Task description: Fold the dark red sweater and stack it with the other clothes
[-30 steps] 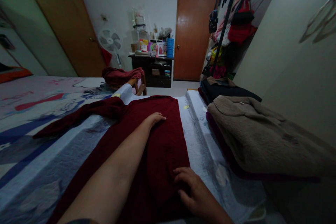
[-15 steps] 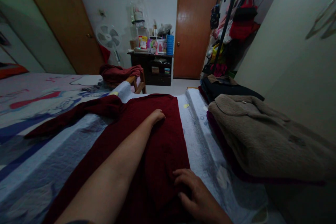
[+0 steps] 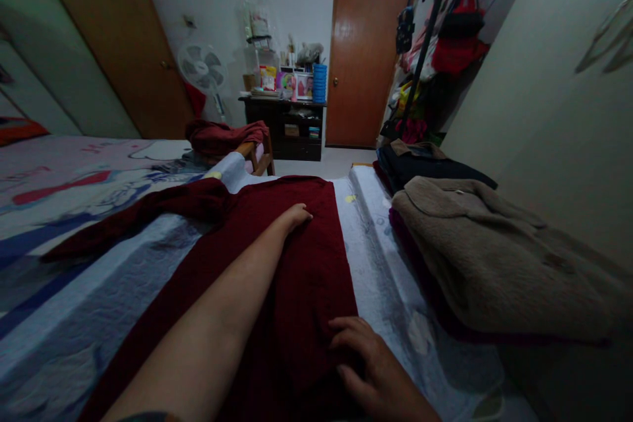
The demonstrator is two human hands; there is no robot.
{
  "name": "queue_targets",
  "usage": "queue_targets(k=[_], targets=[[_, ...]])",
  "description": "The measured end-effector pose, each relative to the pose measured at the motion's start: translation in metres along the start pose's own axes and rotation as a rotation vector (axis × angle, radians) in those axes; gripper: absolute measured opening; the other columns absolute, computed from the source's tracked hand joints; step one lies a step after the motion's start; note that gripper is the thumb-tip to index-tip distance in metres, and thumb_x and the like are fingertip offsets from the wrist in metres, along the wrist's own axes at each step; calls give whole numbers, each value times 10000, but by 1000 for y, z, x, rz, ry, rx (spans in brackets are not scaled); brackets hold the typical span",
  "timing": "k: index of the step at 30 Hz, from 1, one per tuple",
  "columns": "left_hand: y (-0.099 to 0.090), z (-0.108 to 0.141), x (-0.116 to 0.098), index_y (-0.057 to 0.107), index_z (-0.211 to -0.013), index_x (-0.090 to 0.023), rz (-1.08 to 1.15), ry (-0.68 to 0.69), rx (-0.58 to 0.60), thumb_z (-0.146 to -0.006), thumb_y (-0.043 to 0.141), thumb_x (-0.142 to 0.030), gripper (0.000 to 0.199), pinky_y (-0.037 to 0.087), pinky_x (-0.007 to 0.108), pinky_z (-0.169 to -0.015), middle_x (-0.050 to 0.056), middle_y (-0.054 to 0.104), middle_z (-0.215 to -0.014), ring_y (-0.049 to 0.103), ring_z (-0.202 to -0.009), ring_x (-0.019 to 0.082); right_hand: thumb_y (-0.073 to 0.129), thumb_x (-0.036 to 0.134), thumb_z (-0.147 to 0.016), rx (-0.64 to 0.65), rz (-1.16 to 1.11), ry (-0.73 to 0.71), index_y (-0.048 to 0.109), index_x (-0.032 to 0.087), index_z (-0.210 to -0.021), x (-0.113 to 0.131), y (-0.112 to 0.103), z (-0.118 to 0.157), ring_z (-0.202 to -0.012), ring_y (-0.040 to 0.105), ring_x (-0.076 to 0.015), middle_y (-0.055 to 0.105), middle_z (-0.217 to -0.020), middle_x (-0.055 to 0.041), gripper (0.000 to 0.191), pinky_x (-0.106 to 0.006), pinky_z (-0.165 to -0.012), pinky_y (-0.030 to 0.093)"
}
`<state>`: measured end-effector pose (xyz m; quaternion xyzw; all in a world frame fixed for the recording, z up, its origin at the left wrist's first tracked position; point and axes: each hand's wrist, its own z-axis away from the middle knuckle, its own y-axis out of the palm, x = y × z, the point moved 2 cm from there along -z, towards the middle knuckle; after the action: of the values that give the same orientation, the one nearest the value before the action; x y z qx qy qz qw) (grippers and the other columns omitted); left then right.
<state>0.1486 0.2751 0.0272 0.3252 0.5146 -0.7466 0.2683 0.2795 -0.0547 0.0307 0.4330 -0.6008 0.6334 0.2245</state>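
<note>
A dark red long-sleeved garment (image 3: 247, 231) lies spread over a pale blue patterned cover, one sleeve stretched out to the left and a layer folded along its right side. My left arm reaches across it, and my left hand (image 3: 297, 215) is closed on the cloth near the upper right part, fingers curled and partly hidden. Lower down, my right hand (image 3: 363, 356) rests at the garment's right edge, with thumb and fingers apart and fingertips touching the fabric.
Right of the garment lie a folded brown fleecy item (image 3: 494, 257) and dark folded clothes (image 3: 435, 168). Reddish cloth (image 3: 225, 138) hangs on a wooden frame beyond the left sleeve. A patterned bed (image 3: 89, 178) is at left; a fan, dark cabinet and door stand farther back.
The view has shifted very slightly. Both hands stay in nearly the same places on the garment, the right one a touch farther right.
</note>
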Motion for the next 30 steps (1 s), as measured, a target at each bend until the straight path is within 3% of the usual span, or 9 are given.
queue_targets(k=[4, 8, 11, 14, 17, 22, 30], targets=[[-3, 0, 7, 606, -989, -156, -46, -12, -37, -797, 632, -211, 202, 493, 225, -600, 54, 714, -863, 666, -717, 164, 541, 80, -740, 0, 18, 12, 598, 248, -1067, 0, 0, 1, -1287, 444, -213, 528, -1324, -78, 372, -396, -1080, 366], [-9, 3, 6, 572, -1123, -182, -160, 26, -123, -734, 720, -239, 420, 485, 262, -820, 82, 680, -1088, 632, -1000, 217, 554, 122, -785, 10, -13, 21, 609, 247, -1043, 7, -4, -2, -1263, 467, -213, 545, -1308, -76, 292, -388, -1063, 382], [-7, 15, 0, 482, -1290, -221, -262, 97, -227, -758, 698, -232, 574, 358, 366, -1042, 124, 537, -1346, 468, -1264, 284, 526, 133, -823, 5, -29, 12, 616, 241, -1023, 10, -6, -6, -1238, 491, -202, 569, -1279, -74, 245, -373, -1046, 399], [6, 36, -6, 441, -1362, -244, -480, 345, -351, -863, 542, -197, 511, 178, 456, -1143, 121, 367, -1503, 287, -1391, 301, 521, 132, -825, -5, -1, 13, 623, 238, -1009, 9, -3, -6, -1243, 488, -211, 575, -1277, -77, 236, -393, -1052, 394], [27, 58, -3, 481, -1350, -268, -645, 537, -245, -926, 419, -230, 430, 55, 448, -1174, 61, 361, -1525, 248, -1417, 252, 522, 128, -816, -48, 66, 19, 621, 239, -1026, 6, -1, -3, -1293, 440, -230, 525, -1350, -86, 257, -441, -1086, 357], [50, 72, 21, 411, -1422, -290, -648, 435, -10, -905, 446, -521, 567, 35, 492, -1171, 41, 263, -1574, 121, -1464, 277, 537, 122, -795, -75, 192, -1, 611, 241, -1088, -3, 5, 3, -1332, 390, -253, 478, -1406, -93, 325, -486, -1099, 335], [50, 64, 25, 334, -1471, -276, -665, 388, 73, -903, 399, -577, 646, 71, 542, -1153, 63, 166, -1599, 84, -1469, 299, 558, 158, -814, -32, 255, -26, 626, 224, -1098, -6, 10, 10, -1352, 379, -263, 513, -1385, -101, 299, -500, -1098, 340]])
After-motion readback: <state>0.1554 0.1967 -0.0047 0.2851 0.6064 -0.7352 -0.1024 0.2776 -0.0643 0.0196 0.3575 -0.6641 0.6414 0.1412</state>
